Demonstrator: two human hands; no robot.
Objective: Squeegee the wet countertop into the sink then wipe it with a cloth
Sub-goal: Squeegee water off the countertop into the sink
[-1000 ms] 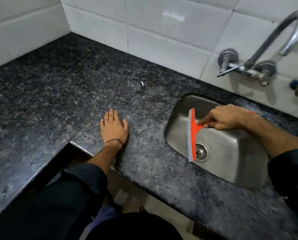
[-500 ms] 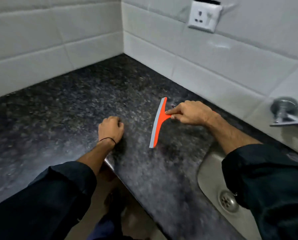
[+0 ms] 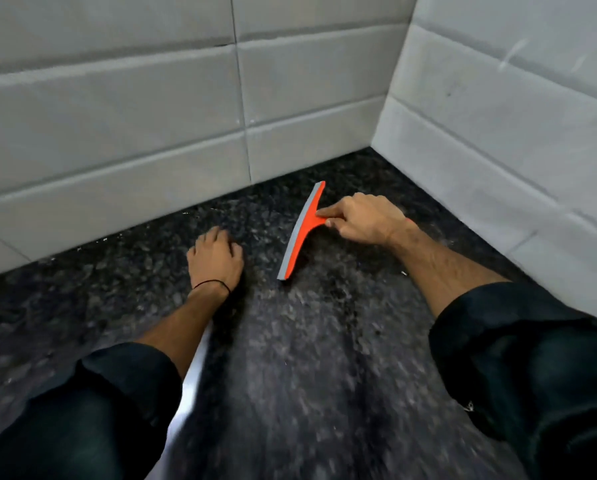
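The dark speckled countertop (image 3: 324, 358) runs out from under me, smeared with motion blur at its near end. My 2 dark sleeves (image 3: 82, 410) are cut off by the bottom edge. A pale shiny strip (image 3: 189, 375) shows beside my left forearm, and I cannot make out what it is.

Farther out, my left hand (image 3: 215, 259) rests on the stone, a black thread (image 3: 212, 284) round its wrist. Its fingers are curled under and hold nothing, and their tips are hidden beneath the knuckles.

Just to its right, my right hand (image 3: 366, 220) grips the orange squeegee (image 3: 302, 233), fingers (image 3: 328, 213) and thumb closed tight round the handle, most of which is hidden in my fist. The grey blade lies along the countertop, its far end pointing toward the corner.

Beyond, 2 white tiled walls (image 3: 117, 116) meet at that corner.
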